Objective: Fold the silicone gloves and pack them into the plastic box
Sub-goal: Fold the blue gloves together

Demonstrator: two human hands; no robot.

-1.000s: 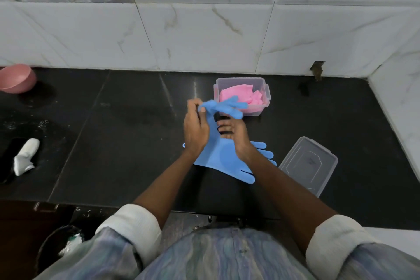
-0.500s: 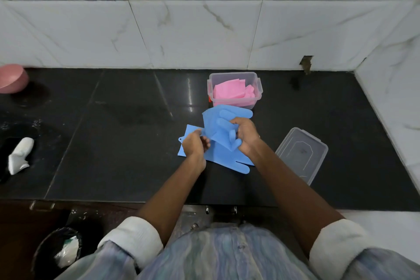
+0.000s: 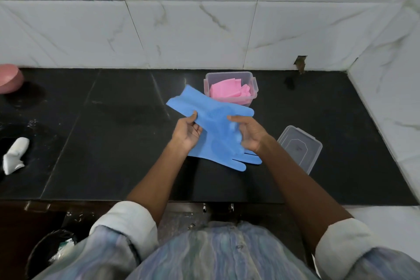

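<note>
Left hand [image 3: 186, 132] and right hand [image 3: 249, 134] both pinch the upper blue glove [image 3: 211, 110], lifted over a 2nd blue glove [image 3: 223, 151] lying flat mid-counter. Plastic box [image 3: 231, 87] w/ pink gloves [image 3: 229, 91] near back edge. 1 lid [image 3: 300, 148] to the right. Black stone counter [image 3: 113, 143], white marble-tile walls [image 3: 204, 29]. Pink bowl [image 3: 10, 78] and 1 white rag [image 3: 14, 154] at left edge.

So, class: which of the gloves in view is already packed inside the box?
The pink glove, folded in the plastic box; the blue gloves remain outside, by the hands.
</note>
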